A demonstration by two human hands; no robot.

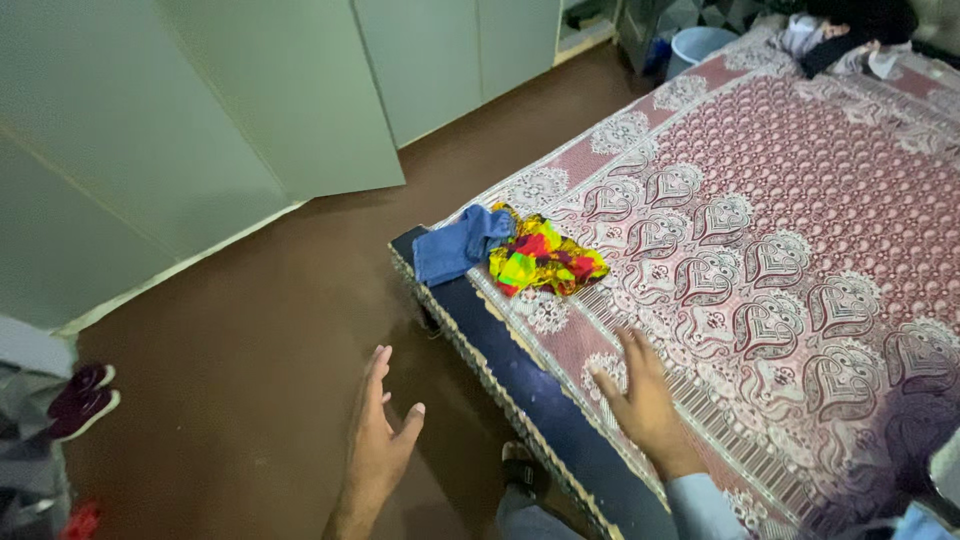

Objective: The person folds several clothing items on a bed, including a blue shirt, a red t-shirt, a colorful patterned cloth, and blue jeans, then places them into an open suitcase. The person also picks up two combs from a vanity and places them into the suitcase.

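My left hand (378, 440) hangs open over the brown floor beside the bed, fingers spread, holding nothing. My right hand (643, 400) rests flat, fingers apart, on the patterned pink and white bedspread (800, 200) close to the bed's near edge. Farther along that edge, at the bed's corner, lie a folded blue cloth (458, 245) and a crumpled multicoloured cloth (543, 260), touching each other. Both hands are well short of the cloths.
Pale green cupboard doors (250, 110) line the left side across the brown floor (250, 340). Dark red shoes (82, 398) sit at the far left. A light blue bucket (697, 45) and a pile of clothes (840, 40) are at the bed's far end.
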